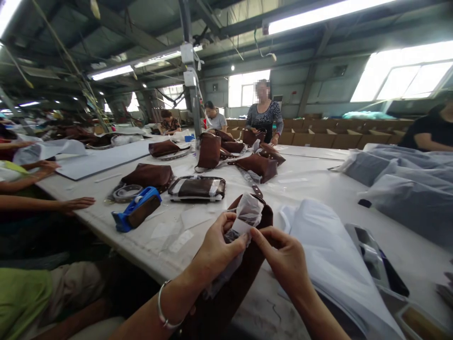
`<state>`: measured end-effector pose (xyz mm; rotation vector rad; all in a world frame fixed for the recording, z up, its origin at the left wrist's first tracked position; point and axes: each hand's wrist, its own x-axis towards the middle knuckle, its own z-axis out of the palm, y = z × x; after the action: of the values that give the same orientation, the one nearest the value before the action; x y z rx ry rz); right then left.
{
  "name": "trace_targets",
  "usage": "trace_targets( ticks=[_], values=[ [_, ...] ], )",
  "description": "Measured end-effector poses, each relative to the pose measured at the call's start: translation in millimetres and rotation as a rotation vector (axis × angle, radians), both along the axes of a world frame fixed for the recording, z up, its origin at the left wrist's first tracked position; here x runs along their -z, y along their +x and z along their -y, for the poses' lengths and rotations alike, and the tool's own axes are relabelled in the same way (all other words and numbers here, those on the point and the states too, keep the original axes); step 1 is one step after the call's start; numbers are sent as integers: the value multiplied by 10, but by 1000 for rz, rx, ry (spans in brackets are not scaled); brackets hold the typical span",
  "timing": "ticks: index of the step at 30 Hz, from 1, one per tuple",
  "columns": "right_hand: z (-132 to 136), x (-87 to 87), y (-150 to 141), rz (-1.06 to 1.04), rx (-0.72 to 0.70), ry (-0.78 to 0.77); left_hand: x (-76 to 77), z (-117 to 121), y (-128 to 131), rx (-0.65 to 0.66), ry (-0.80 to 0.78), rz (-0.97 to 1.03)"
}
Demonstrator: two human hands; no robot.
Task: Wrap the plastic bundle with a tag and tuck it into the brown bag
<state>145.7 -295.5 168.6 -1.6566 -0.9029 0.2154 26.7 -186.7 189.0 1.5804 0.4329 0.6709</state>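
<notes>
A brown leather bag stands tilted at the table's near edge, its upper part under my hands. Crumpled translucent plastic wrap bunches over the bag's top. My left hand, with a silver bangle at the wrist, pinches the wrap and a small white slip between thumb and fingers. From the other side, my right hand pinches the slip's right edge between thumb and forefinger. The lower part of the bag is in shadow and partly hidden by my left forearm.
A blue tape dispenser, a taped dark brown bag and several brown bags lie on the white table. White plastic sheeting lies at right, near grey wrapped bundles. A co-worker's hand rests at left; another person stands opposite.
</notes>
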Motion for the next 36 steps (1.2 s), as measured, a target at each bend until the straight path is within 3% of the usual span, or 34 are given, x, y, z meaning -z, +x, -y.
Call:
trace_targets(
  ticks=[9,19,26,32,36],
  values=[
    [-8,-16,-3,95,-50,-14,23,14,-4,16,-44,19],
    [-20,-2,21,-144,-129,-52,22,-22,-57,103,-60,45],
    [-20,-3,15,-178,-143,-44,35,-58,-99,191,-84,76],
    [-40,17,5,-164,-131,-29,-24,14,-72,101,-164,70],
    [26,67,101,-180,-284,15,-41,34,-92,117,-256,94]
  ],
)
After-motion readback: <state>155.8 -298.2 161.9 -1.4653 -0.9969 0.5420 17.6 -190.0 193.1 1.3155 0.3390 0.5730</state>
